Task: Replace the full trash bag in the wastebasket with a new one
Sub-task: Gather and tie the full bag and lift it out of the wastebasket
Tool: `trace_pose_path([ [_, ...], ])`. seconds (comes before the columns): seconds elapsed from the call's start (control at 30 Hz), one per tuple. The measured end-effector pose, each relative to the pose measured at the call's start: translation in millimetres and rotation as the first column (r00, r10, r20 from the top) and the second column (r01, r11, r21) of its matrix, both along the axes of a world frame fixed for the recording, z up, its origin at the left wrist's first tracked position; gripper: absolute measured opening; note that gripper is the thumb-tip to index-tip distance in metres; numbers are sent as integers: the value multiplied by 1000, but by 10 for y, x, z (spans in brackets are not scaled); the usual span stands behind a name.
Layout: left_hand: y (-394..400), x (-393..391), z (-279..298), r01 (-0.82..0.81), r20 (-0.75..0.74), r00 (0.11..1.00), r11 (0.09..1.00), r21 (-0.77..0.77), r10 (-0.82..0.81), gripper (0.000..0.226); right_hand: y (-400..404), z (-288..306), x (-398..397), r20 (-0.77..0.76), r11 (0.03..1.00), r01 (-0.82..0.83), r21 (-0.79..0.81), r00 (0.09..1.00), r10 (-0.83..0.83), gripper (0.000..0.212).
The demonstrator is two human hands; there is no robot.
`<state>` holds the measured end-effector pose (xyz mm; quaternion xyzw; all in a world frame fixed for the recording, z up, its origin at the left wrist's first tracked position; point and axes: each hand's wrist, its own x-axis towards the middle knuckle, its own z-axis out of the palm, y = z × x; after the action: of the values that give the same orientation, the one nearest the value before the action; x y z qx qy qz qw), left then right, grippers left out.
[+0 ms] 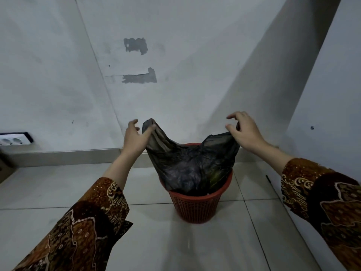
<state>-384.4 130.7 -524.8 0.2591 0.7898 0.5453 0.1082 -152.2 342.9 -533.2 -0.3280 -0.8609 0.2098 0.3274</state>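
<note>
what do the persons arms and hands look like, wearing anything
Both arms wear long, loose sleeves of brown and orange batik-style cloth with dark patches, cream scrolls and pale outlines: left sleeve, right sleeve. The cuffs end short of the wrists. The left hand and right hand are bare: no gloves, rings or watch visible.

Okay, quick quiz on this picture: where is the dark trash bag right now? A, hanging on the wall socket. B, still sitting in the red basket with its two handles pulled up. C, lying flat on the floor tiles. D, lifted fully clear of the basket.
B: the dark trash bag still sits in the red basket, with the left hand and right hand each pulling up a handle.
</note>
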Motion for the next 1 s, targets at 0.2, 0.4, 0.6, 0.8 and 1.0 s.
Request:
trace_pose_path([
  [0.2,20,130,-242,272,191,947,961,-39,-260,18,-212,-67,-310,631,984,-177,-21,761,150,95],
  [0.4,221,202,-216,209,216,947,967,149,-238,15,-169,-196,-297,806,974,-225,34,582,106,57],
  [0.6,327,191,4,140,252,938,926,350,-237,27,42,-75,-261,488,983,-184,8,859,157,24],
  [0.8,258,95,137,297,220,884,858,419,-413,41,86,35,-175,34,998,-43,-34,998,44,11],
  [1.0,18,81,-182,560,26,826,815,-151,-563,65,19,43,-98,89,987,-140,-81,985,147,10],
])
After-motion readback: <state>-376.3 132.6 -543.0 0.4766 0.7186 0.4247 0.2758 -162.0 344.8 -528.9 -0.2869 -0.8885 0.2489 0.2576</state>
